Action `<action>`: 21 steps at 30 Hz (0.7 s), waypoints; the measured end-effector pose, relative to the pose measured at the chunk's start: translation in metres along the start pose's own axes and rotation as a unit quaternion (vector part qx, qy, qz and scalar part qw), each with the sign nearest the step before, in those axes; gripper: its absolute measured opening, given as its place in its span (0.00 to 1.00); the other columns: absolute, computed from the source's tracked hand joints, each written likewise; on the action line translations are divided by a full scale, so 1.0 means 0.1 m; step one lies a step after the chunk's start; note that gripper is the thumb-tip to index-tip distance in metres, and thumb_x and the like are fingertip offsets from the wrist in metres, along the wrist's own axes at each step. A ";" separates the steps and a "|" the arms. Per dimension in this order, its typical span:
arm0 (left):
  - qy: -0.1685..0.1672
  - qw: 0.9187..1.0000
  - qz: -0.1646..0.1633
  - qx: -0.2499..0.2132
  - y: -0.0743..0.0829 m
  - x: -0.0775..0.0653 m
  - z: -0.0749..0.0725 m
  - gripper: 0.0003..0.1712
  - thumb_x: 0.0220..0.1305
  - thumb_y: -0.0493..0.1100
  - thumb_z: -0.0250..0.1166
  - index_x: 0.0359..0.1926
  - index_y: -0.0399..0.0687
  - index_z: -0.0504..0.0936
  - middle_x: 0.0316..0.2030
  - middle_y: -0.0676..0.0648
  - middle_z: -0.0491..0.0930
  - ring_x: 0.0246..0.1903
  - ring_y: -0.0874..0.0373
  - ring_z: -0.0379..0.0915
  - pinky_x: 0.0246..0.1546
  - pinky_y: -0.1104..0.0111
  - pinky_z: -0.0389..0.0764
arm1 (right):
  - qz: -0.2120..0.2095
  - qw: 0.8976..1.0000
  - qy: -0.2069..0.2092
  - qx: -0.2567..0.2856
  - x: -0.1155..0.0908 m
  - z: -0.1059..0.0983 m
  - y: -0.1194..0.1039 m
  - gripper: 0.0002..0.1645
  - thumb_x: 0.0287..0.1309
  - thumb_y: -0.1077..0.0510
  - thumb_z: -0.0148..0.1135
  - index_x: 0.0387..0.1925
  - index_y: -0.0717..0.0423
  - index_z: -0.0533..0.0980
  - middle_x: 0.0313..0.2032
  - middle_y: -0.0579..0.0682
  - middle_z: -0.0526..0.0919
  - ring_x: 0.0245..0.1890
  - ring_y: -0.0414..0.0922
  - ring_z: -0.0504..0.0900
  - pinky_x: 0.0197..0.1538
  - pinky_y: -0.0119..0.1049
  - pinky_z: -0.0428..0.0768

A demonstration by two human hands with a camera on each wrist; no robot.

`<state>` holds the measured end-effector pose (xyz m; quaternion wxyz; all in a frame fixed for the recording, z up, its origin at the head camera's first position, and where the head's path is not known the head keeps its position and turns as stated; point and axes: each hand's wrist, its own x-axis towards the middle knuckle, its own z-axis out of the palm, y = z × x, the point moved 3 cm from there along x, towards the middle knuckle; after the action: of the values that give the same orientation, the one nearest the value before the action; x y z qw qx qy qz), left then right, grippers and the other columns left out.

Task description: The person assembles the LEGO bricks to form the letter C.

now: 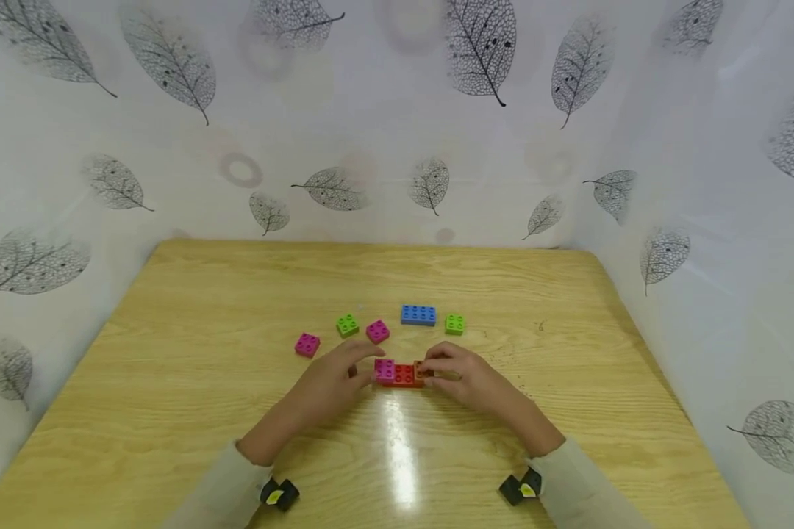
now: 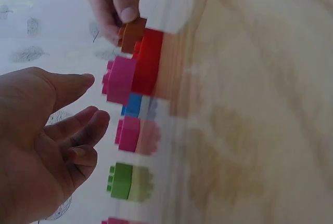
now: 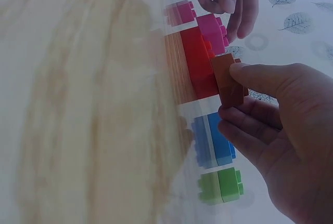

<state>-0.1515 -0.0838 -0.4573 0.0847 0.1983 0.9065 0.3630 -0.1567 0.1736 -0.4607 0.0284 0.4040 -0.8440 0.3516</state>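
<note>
A long red building brick (image 1: 403,375) lies on the table in front of me, with a pink brick (image 1: 384,369) on top of its left end. My right hand (image 1: 466,376) pinches an orange brick (image 3: 227,80) between thumb and fingers at the red brick's right end. In the right wrist view the orange brick looks slightly tilted against the red one; whether its studs are engaged cannot be told. My left hand (image 1: 337,376) is beside the pink brick, its fingers loosely bent and apart from it in the left wrist view (image 2: 57,141), holding nothing.
Behind the hands lie a blue brick (image 1: 418,315), a green brick (image 1: 454,324) to its right, another green brick (image 1: 347,325) to its left, and two magenta bricks, one nearer the middle (image 1: 378,331) and one farther left (image 1: 307,344). A leaf-patterned curtain (image 1: 384,132) surrounds the table.
</note>
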 end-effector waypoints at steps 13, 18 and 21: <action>0.027 0.994 -0.048 0.090 -0.42 0.01 -0.57 0.25 0.72 0.50 0.64 0.67 0.57 0.75 0.63 0.47 0.75 0.53 0.49 0.78 0.48 0.51 0.80 | 0.034 0.999 -0.016 0.014 -0.01 0.00 0.00 0.13 0.64 0.59 0.68 0.50 0.52 0.85 0.50 0.48 0.80 0.47 0.41 0.81 0.45 0.32 0.83; 0.002 0.993 -0.074 0.096 -0.60 0.00 -0.72 0.24 0.70 0.50 0.65 0.65 0.55 0.77 0.65 0.45 0.75 0.56 0.47 0.77 0.53 0.46 0.78 | 0.023 1.000 -0.013 0.011 -0.01 0.00 0.00 0.13 0.64 0.60 0.68 0.50 0.53 0.85 0.50 0.49 0.81 0.47 0.42 0.81 0.46 0.32 0.82; -0.010 0.993 -0.083 0.079 -0.68 -0.01 -0.77 0.21 0.69 0.52 0.65 0.61 0.56 0.80 0.62 0.46 0.77 0.46 0.51 0.77 0.45 0.52 0.79 | 0.026 1.000 -0.014 0.011 -0.01 0.00 0.01 0.13 0.64 0.60 0.68 0.50 0.52 0.85 0.50 0.49 0.81 0.48 0.42 0.81 0.46 0.32 0.82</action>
<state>-0.1941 -0.1776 -0.4487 0.1079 0.1325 0.9448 0.2797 -0.1570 0.1746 -0.4616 0.0030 0.3874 -0.8503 0.3562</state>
